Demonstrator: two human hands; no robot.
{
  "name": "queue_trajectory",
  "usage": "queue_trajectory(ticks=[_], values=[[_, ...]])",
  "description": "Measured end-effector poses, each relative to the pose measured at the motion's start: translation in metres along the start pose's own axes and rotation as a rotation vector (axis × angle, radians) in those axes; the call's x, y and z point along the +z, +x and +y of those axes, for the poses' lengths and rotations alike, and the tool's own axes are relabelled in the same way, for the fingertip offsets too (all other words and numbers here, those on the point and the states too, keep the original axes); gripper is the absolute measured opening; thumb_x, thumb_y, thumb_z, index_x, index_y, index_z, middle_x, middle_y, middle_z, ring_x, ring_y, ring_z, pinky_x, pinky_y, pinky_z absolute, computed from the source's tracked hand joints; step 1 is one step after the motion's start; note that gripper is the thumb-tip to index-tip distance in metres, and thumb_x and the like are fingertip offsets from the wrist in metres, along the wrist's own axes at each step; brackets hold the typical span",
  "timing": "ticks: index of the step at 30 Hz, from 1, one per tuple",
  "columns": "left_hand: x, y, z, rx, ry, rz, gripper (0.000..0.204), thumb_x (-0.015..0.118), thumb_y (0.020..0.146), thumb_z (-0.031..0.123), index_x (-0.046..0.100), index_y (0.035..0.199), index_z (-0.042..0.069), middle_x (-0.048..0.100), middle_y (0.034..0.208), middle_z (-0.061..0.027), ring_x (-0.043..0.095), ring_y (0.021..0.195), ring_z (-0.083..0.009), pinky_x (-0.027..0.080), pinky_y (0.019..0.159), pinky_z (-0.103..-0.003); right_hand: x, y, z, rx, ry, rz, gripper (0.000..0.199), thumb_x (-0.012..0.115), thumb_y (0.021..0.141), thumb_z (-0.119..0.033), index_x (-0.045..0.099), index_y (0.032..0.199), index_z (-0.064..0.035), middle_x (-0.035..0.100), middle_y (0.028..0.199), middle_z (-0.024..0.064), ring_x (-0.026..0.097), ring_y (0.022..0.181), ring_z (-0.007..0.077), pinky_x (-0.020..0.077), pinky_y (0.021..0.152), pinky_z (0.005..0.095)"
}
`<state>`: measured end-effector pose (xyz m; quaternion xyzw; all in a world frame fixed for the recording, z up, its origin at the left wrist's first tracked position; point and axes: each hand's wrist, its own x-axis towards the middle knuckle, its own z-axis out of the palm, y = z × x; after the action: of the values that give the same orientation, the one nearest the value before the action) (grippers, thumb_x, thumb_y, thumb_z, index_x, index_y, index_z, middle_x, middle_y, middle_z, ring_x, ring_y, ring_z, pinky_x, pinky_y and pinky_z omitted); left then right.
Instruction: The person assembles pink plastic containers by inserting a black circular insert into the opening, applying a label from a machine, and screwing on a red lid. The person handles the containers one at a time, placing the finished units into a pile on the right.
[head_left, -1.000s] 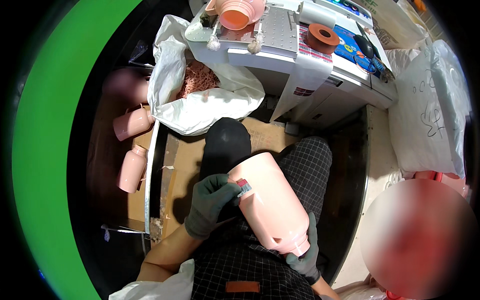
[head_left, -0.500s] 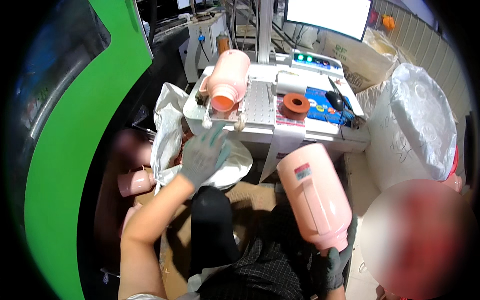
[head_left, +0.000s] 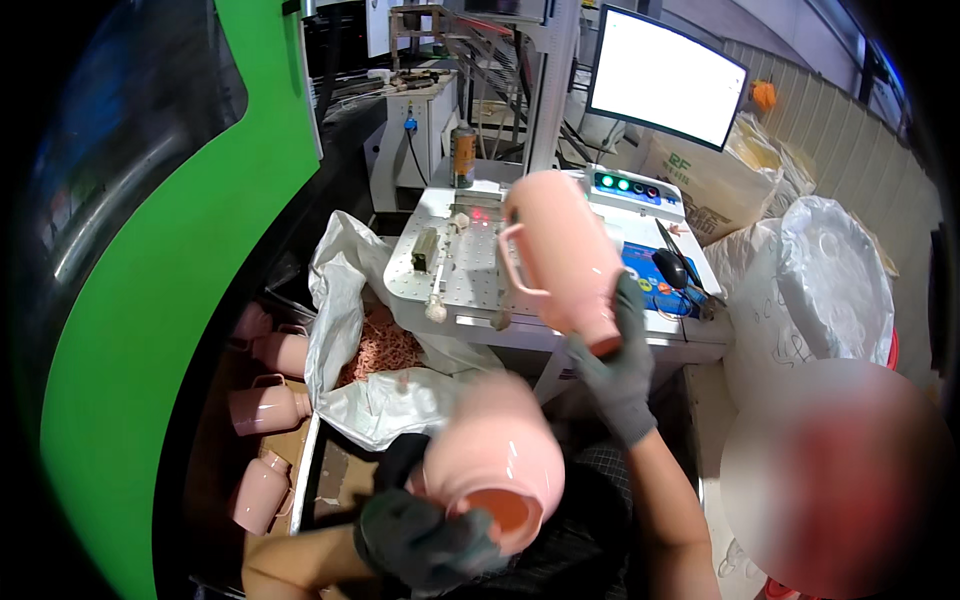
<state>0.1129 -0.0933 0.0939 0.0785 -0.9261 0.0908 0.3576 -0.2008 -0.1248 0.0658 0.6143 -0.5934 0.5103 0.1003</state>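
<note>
- Upper pink jug [head_left: 562,250] is being held by the right hand [head_left: 617,372], curled round its neck, against the backdrop of the perforated plate [head_left: 472,285].
- Lower pink jug [head_left: 498,440] is being gripped near its mouth by the partly curled left hand [head_left: 425,543] (blurred), over the lap [head_left: 592,490].
- Pink shavings [head_left: 385,347] are being contained by the white sack [head_left: 343,265].

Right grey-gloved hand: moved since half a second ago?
Yes. The grey-gloved right hand has moved forward and leftward, judged against the white perforated worktable, and now holds a glossy pink handled jug over it.
</note>
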Motion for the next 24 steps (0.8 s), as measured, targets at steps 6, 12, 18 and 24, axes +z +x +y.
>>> queue_trajectory(ticks=[6, 12, 18, 24], values=[[0.025, -0.055, 0.034, -0.197, -0.479, 0.036, 0.022, 0.089, 0.070, 0.021, 0.073, 0.085, 0.013, 0.070, 0.096, -0.0066, 0.067, 0.079, -0.0262, 0.053, 0.069, -0.037, 0.137, 0.054, -0.025, 0.049, -0.312, -0.210, 0.099, 0.081, 0.083, -0.046, 0.028, 0.166, -0.0378, 0.023, 0.165, 0.0379, 0.071, 0.106, 0.0471, 0.0609, 0.075, 0.0457], [0.020, -0.073, 0.021, -0.597, -0.582, 0.090, 0.034, 0.093, 0.062, 0.021, 0.073, 0.087, 0.009, 0.068, 0.113, -0.0144, 0.068, 0.096, -0.0327, 0.053, 0.087, -0.047, 0.195, 0.078, -0.039, 0.163, -0.446, -0.307, 0.093, 0.077, 0.088, -0.049, 0.028, 0.165, -0.0364, 0.022, 0.166, 0.0364, 0.071, 0.109, 0.0475, 0.0615, 0.076, 0.0480], [0.036, -0.048, 0.037, -0.882, -1.236, -0.178, 0.042, 0.080, 0.078, 0.025, 0.067, 0.112, 0.005, 0.064, 0.123, -0.0173, 0.066, 0.103, -0.0335, 0.053, 0.091, -0.045, 0.209, 0.071, -0.013, 0.120, -0.491, -0.247, 0.089, 0.073, 0.088, -0.045, 0.029, 0.163, -0.0276, 0.034, 0.160, 0.0357, 0.064, 0.111, 0.0445, 0.0507, 0.087, 0.0494], [0.040, -0.052, 0.010, -0.737, -1.200, -0.428, 0.065, 0.063, 0.086, 0.011, 0.049, 0.148, -0.001, 0.048, 0.153, -0.0180, 0.048, 0.140, -0.0322, 0.035, 0.120, -0.045, 0.072, -0.058, -0.034, -0.114, -0.032, -0.010, 0.079, 0.075, 0.087, -0.035, 0.043, 0.157, -0.0154, 0.038, 0.158, 0.0301, 0.054, 0.128, 0.0463, 0.0428, 0.109, 0.0544]])
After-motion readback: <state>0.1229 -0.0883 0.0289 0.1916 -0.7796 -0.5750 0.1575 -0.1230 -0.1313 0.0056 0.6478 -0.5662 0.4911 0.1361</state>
